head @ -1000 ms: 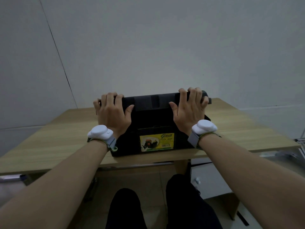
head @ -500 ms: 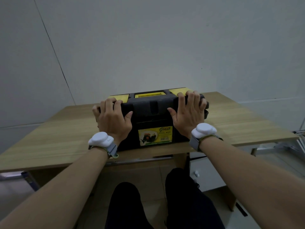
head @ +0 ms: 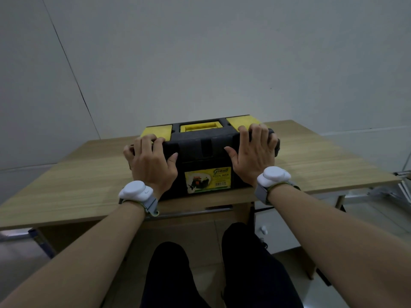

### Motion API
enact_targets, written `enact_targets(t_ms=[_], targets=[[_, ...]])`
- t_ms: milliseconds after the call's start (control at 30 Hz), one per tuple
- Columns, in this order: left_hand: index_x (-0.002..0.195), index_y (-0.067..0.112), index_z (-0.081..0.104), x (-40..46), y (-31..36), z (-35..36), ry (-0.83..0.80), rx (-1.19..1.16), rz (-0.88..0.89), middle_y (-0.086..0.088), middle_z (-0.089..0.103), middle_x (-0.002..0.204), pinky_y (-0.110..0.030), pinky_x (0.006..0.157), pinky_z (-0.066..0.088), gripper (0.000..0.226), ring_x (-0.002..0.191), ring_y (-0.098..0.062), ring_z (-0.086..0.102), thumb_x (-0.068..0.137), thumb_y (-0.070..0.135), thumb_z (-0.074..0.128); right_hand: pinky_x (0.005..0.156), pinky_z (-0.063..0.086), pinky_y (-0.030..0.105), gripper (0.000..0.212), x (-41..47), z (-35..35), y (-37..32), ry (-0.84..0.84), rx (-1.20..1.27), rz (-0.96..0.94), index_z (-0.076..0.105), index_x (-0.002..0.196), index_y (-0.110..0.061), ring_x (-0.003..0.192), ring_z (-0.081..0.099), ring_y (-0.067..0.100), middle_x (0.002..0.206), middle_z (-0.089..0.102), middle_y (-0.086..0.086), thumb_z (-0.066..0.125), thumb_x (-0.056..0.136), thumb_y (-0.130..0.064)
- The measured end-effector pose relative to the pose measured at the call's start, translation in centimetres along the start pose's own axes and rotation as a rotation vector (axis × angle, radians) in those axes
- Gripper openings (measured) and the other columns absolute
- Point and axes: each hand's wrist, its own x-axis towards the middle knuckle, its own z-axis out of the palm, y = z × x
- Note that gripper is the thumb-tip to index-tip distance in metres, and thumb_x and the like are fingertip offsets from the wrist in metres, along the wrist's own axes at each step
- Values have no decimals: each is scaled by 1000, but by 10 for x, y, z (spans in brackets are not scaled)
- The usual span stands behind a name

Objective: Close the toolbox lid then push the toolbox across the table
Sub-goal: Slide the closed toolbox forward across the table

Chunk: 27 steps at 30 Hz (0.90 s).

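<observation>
A black toolbox [head: 206, 152] with a yellow label stands near the front edge of the wooden table [head: 77, 185]. Its lid [head: 199, 128], with yellow compartment covers and a yellow handle recess, lies flat and closed. My left hand [head: 151, 163] presses on the front left corner, its fingers curled over the lid's edge. My right hand [head: 253, 156] holds the front right corner the same way. Both wrists carry white bands.
The table's far edge meets a plain grey wall just behind the toolbox. Bare tabletop stretches to both sides of the box. A metal frame [head: 401, 183] stands off the right end. A white drawer unit [head: 264, 230] and my legs sit under the table.
The lid, which stood raised one second ago, has swung down and closed, showing its yellow top. My hands stayed on its corners and have barely shifted in the last half second.
</observation>
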Motion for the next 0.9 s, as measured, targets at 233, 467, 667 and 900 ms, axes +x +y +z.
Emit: enact_targets(t_ms=[233, 467, 667, 900], targets=[[108, 9, 62, -1, 2, -6, -35, 3, 22, -13, 58, 113, -45, 92, 28, 47, 106, -31, 47, 77, 43, 60, 86, 29, 47, 57, -1, -1, 3, 5, 8, -1, 50, 121, -8, 109, 37, 33, 114, 53, 19, 43, 90, -56], [109, 6, 63, -3, 9, -10, -74, -7, -6, -16, 59, 115, -50, 93, 33, 48, 106, -36, 53, 78, 42, 58, 83, 29, 44, 60, 1, 0, 11, 21, 16, -26, 52, 119, -9, 105, 39, 31, 111, 52, 17, 44, 88, -60], [109, 6, 62, -7, 7, -8, -31, -18, 6, -16, 59, 114, -48, 92, 32, 46, 106, -35, 51, 79, 41, 59, 83, 29, 44, 61, -1, 2, 11, 30, 19, -22, 54, 118, -10, 104, 38, 31, 111, 52, 16, 44, 87, -61], [110, 10, 59, -9, 2, 0, 33, -27, 21, -15, 56, 113, -48, 92, 32, 45, 105, -35, 49, 80, 44, 58, 87, 30, 45, 60, -2, 4, 12, 17, 34, 35, 55, 118, -17, 112, 41, 32, 116, 50, 17, 43, 85, -66]])
